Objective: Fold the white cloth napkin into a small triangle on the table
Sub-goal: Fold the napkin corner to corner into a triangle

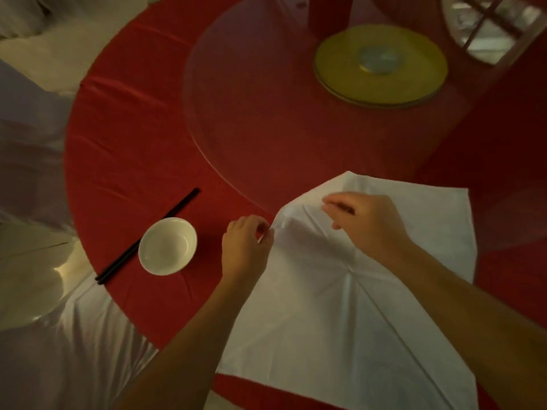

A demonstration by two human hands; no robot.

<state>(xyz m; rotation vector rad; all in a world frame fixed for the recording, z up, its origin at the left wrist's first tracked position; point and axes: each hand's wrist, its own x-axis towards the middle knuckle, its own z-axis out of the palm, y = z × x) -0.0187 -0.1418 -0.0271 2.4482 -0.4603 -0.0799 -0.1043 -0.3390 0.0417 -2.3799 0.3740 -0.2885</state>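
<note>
Napkin (340,306): spread on the red surface (148,128), near edge, one crease running diagonally.
Left hand (247,247): pinching the napkin's left corner.
Right hand (367,223): fingers loosely curled, resting on cloth, gripping nothing evident.
Nearer hand: left, already at the corner.

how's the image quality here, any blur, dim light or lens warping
Head view: dim, warm light; motion blur softens both hands, the napkin and the white bowl; wide-angle warping bends the red table's edge; a bright window reflection at top right.
</note>
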